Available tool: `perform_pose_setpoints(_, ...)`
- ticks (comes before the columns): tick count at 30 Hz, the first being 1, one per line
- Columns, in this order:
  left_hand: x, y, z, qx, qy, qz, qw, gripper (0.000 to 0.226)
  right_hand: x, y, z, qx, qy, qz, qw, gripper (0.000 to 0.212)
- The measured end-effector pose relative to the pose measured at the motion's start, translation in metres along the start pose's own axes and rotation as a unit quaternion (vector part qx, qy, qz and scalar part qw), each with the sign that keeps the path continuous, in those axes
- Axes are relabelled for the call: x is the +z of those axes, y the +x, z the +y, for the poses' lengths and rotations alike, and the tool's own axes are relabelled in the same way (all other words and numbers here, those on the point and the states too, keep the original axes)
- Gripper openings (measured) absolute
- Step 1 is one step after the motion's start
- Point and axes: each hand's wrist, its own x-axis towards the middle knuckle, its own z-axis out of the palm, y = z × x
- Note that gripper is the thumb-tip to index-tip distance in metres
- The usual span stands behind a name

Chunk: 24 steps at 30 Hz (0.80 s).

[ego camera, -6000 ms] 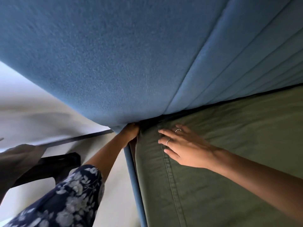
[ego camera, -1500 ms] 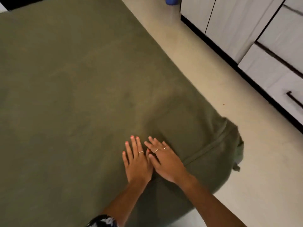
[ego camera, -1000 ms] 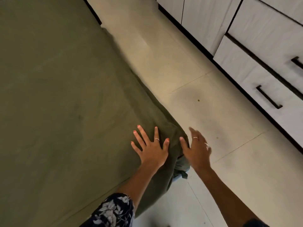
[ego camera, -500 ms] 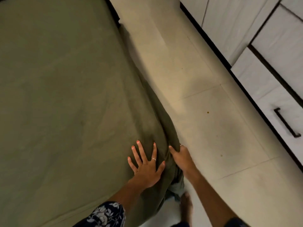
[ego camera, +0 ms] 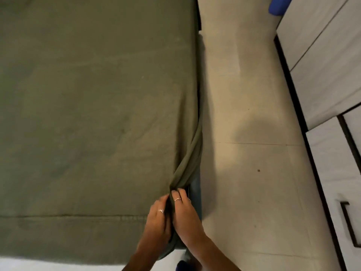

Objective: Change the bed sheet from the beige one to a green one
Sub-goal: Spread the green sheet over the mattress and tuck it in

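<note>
Where bunched, green sheet seemingly between both hands' fingers.

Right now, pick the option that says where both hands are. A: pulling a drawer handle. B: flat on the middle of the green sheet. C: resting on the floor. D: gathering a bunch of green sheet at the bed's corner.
D: the left hand and right hand pinch a gathered fold of the green sheet at the corner of the bed, beside the blue bed frame.
</note>
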Motion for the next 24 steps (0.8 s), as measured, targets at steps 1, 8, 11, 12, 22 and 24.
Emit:
perform_pose_setpoints(1, 0.003, -0.013, 0.002, -0.011, 0.000, 0.010, 1.000, 0.033, 0.000, 0.001, 0.004, -0.015, -0.034, -0.011, 0.999, 0.040)
perform_pose_setpoints(8, 0.022, -0.038, 0.044, -0.143, 0.022, -0.025, 0.989, 0.029, -0.029, 0.017, 0.005, -0.165, -0.445, -0.144, 0.868, 0.048)
perform_pose_setpoints(11, 0.028, -0.041, 0.063, -0.149, 0.075, -0.100, 0.981, 0.053, -0.047, 0.025, 0.015, -0.186, -0.535, -0.199, 0.799, 0.049)
perform_pose_setpoints(12, 0.031, -0.042, 0.067, -0.121, 0.104, -0.124, 0.979, 0.047, -0.048, 0.028, 0.019, -0.186, -0.537, -0.215, 0.794, 0.048)
perform_pose_setpoints(22, 0.080, 0.000, 0.077, -0.313, 0.248, -0.153, 0.904, 0.079, -0.037, 0.080, 0.020, -0.158, -0.604, -0.329, 0.709, 0.061)
perform_pose_setpoints(24, 0.083, 0.009, 0.075, -0.317, 0.258, -0.155, 0.900, 0.052, -0.040, 0.083, 0.018, -0.170, -0.593, -0.343, 0.708, 0.062)
